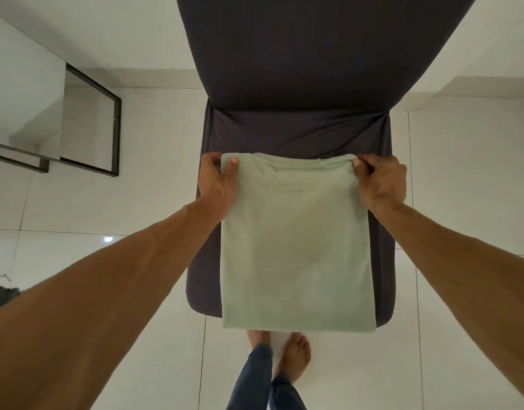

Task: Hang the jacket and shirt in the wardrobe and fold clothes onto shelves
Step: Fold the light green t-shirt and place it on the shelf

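Both hands are gripping: left hand (218, 184) pinches the far-left corner of the pale green folded cotton t-shirt (296, 255), thumb on top & fingers curled under the edge. The right hand (382, 184) does the same at the far-right corner. The t-shirt lies flat btwn the two hands & runs back toward the person, spread on the seat of the dark charcoal fabric-covered chair (296, 131), its near hem just past the seat's front edge. Holding both far corners looks like set-up for the next fold, i.e. bringing the far end over toward the near hem, w/ the seat serving as the flat surface. Matched grips should keep that edge straight. Writing: faint lines of print show through the fabric just nearer than the hands, approx. centred btwn them, too dim to read; no brand or label legible. Nearer still, below the hem, are bare feet (296, 356) on the white tiled floor (136, 202). Well off to the left hand's side stands a black metal frame (118, 134) w/ a glass panel.
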